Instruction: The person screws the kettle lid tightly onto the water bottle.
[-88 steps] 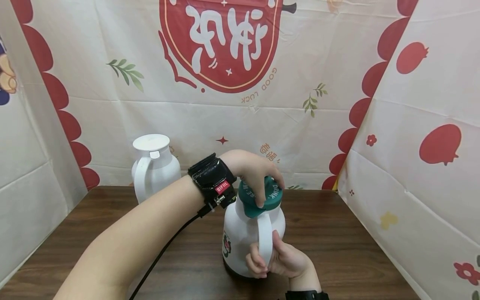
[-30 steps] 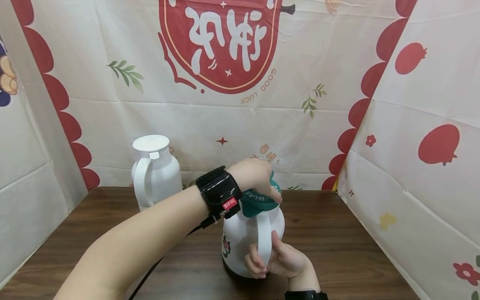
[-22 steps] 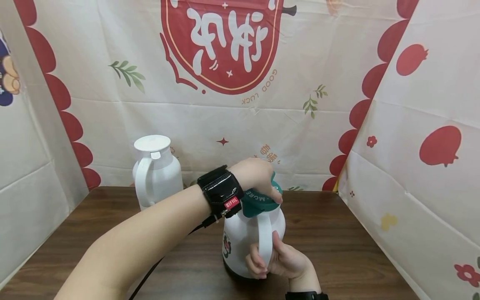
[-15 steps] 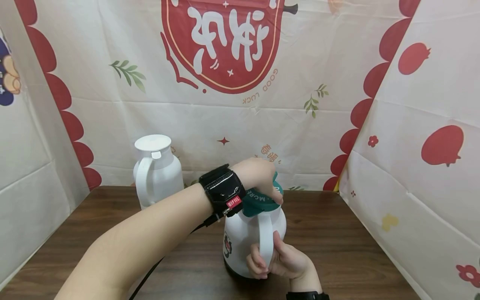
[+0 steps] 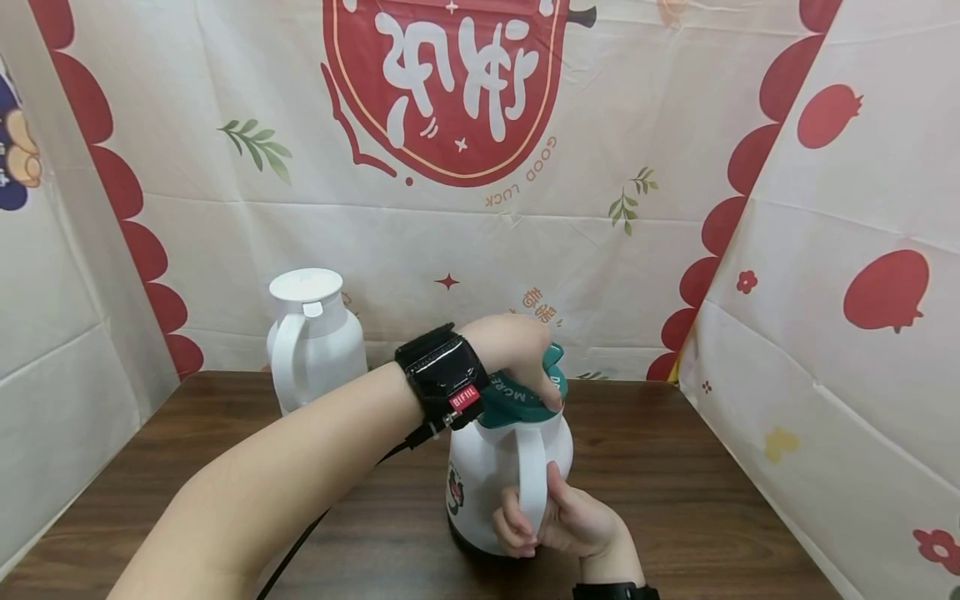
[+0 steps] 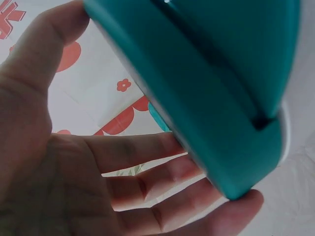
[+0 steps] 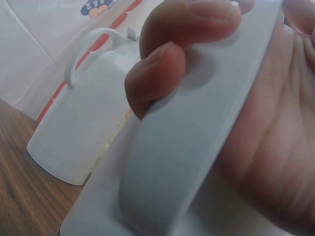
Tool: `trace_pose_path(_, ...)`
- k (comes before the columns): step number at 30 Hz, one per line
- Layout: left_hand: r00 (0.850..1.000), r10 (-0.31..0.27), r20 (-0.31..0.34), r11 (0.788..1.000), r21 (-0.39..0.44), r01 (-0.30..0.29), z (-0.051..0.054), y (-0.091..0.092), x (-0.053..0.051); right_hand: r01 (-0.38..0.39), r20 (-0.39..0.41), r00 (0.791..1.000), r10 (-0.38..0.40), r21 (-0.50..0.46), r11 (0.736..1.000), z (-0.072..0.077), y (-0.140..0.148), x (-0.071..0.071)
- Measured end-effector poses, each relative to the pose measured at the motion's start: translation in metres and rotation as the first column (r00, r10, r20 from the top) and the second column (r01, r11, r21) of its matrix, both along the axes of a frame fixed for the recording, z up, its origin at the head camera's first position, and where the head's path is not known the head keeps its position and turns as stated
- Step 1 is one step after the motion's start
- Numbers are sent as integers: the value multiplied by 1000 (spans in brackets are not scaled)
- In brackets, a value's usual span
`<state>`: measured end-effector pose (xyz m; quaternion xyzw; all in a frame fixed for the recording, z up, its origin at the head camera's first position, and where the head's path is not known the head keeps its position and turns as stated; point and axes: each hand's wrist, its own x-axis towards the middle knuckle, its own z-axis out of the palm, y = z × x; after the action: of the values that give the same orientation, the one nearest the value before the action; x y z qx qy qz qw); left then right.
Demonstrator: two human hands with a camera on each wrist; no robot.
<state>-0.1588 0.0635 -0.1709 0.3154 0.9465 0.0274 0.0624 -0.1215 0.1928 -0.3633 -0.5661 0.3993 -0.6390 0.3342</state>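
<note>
A white jug (image 5: 480,467) with a dark base and a printed picture stands upright on the table. My left hand (image 5: 517,346) reaches over its green lid (image 5: 517,404) and grips the rim. Thumb and fingertips lie at opposite edges of the lid (image 6: 197,103) in the left wrist view, with a gap between palm and lid. Low on the jug's white handle (image 5: 532,471), my right hand (image 5: 566,517) holds on with curled fingers; the right wrist view shows these fingers (image 7: 192,24) wrapped round it. My left hand hides part of the lid.
A second white jug (image 5: 322,350) with a white lid stands at the back left, partly behind my left forearm. A black cable (image 5: 300,542) hangs from the left wrist strap. Printed cloth (image 5: 405,242) surrounds the brown wooden table (image 5: 660,467) at the back and sides.
My left hand has turned on the lid, its wrist now lower than before. The lid has turned a little too, with its lettering shifted. The right hand and jug body have stayed in place.
</note>
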Motion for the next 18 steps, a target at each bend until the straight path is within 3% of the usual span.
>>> trace_pose_path(11, 996, -71, 45, 997, 7, 71, 3, -4, -3, 2, -6, 1000, -2, 6, 1000, 0, 0, 0)
trace_pose_path(18, 994, -84, 71, 996, 3, 84, 5, -5, -5, 6, -4, 1000, -6, 10, 1000, 0, 0, 1)
